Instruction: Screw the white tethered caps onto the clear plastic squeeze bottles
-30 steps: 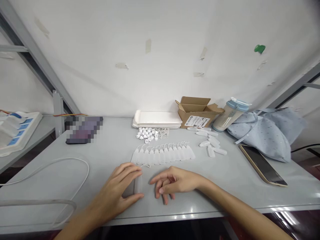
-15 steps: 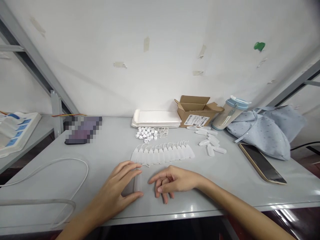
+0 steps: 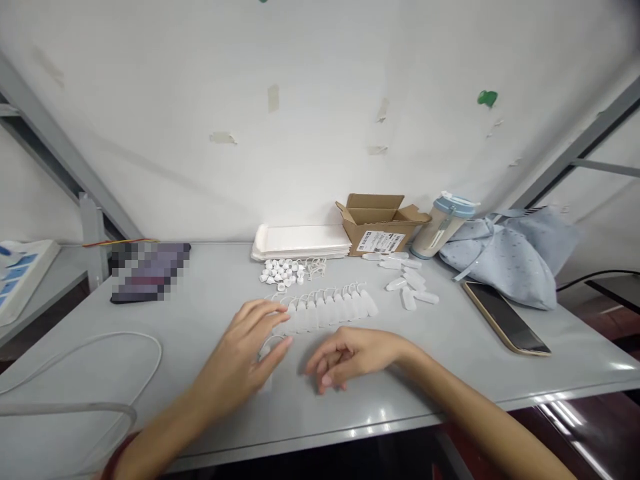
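My left hand (image 3: 250, 350) is spread above the table, with thumb and fingers apart and nothing gripped. Its fingertips hover at the left end of a row of small translucent white plastic bottles (image 3: 330, 310), which have cord loops at their tops. Partly hidden under that hand lies another such bottle (image 3: 267, 381) with a cord loop. Across from it, my right hand (image 3: 347, 360) hangs with loosely bent fingers, the thumb apart, and no object visible in it. Behind the row are a heap of white caps (image 3: 283, 272) and a small pile of white cords (image 3: 316, 268).
Loose translucent bottles (image 3: 409, 280) lie at the right, before a cardboard box (image 3: 383, 230). Beside it stand a tumbler (image 3: 443, 230) and a light blue bag (image 3: 505, 260), with a phone (image 3: 507, 320) in front. White foam sheets (image 3: 303, 241) lie against the wall. A cable (image 3: 157, 353) curves across the left.
My left hand has lifted and shifted toward the row, away from the bottle below it. My right hand's fingers have curled in more. The camera view has turned slightly right.
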A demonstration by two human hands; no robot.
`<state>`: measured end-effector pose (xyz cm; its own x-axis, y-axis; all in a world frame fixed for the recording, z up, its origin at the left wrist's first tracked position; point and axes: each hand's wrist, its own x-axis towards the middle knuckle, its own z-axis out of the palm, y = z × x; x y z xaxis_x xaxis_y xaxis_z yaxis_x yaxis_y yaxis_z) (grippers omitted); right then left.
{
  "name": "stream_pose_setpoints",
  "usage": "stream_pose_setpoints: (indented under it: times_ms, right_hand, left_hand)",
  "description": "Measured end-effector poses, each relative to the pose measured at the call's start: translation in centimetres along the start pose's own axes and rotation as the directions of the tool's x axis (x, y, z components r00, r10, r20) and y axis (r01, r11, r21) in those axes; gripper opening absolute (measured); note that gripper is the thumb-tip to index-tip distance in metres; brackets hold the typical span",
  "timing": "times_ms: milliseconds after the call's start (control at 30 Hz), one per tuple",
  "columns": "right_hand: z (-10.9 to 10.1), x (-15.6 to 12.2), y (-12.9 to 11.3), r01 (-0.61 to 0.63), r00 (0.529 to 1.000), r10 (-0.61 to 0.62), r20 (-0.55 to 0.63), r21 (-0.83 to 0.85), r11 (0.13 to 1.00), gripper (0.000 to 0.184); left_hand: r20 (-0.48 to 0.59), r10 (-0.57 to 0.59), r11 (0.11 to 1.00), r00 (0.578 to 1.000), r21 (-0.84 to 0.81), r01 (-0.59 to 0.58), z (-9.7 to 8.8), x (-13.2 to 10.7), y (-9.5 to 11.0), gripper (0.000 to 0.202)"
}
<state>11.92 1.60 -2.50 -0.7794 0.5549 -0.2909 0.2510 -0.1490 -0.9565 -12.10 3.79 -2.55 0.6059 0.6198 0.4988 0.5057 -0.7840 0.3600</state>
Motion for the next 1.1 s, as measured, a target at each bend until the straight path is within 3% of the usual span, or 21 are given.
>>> stream_pose_setpoints:
  times_ms: [100, 167, 233, 300, 333, 367, 433, 500, 600, 800, 1100]
  right_hand:
    - [-2.1, -1.7, -0.9, 0.089, 0.981, -0.097, -0.17, -0.05, 0.995, 0.032]
    - [-3.8, -2.7, -1.0, 0.118, 0.895, -0.168, -0.413, -0.143, 0.983, 0.028]
    - [-5.5, -3.6, -0.7, -0.003, 0.718, -0.224, -0.659, -0.325, 0.946, 0.024]
    - [-7.0, -4.3, -0.1, -0.318, 0.51, -0.311, -0.802, -0.512, 0.798, 0.022]
    - [-7.6, -4.6, 0.3, -0.469, 0.445, -0.347, -0.825, -0.545, 0.695, 0.025]
    - [-8.2, -4.9, 0.6, -0.581, 0.418, -0.358, -0.835, -0.548, 0.602, 0.028]
    - [-9.1, -5.5, 1.1, -0.694, 0.413, -0.34, -0.845, -0.534, 0.483, 0.033]
    - [-9.6, -6.1, 1.3, -0.73, 0.422, -0.309, -0.852, -0.521, 0.443, 0.036]
    - [-9.9, -6.7, 1.4, -0.76, 0.415, -0.262, -0.871, -0.491, 0.426, 0.042]
    - [-10.0, -7.4, 1.5, -0.795, 0.451, -0.114, -0.885, -0.456, 0.4, 0.049]
    - [-10.4, -7.4, 2.2, -0.802, 0.464, -0.104, -0.88, -0.467, 0.373, 0.044]
  left_hand:
    - [-0.008, -0.007, 1.0, 1.0, -0.01, 0.007, 0.8, 4.0, -0.3, 0.024]
    - [0.033, -0.032, 0.999, 0.999, -0.006, 0.032, 1.7, 6.8, -1.1, 0.027]
    - [0.116, -0.036, 0.999, 0.993, 0.02, 0.034, 2.7, 9.4, -2.0, 0.03]
    - [0.186, -0.039, 0.997, 0.982, 0.072, 0.026, 3.6, 11.6, -2.9, 0.032]
    - [0.222, -0.016, 0.994, 0.975, 0.107, -0.008, 4.0, 12.5, -3.3, 0.033]
    - [0.236, -0.006, 0.993, 0.972, 0.118, -0.023, 4.4, 13.2, -3.5, 0.033]
    - [0.262, 0.019, 0.99, 0.965, 0.132, -0.055, 5.0, 14.2, -3.8, 0.034]
    - [0.283, 0.045, 0.987, 0.958, 0.138, -0.087, 5.6, 14.6, -3.9, 0.035]
    - [0.322, 0.091, 0.978, 0.942, 0.15, -0.145, 6.2, 14.7, -3.7, 0.037]
    - [0.368, 0.095, 0.967, 0.925, 0.189, -0.174, 6.8, 14.2, -3.6, 0.036]
    - [0.378, 0.023, 0.96, 0.925, 0.248, -0.126, 7.3, 13.9, -3.2, 0.028]
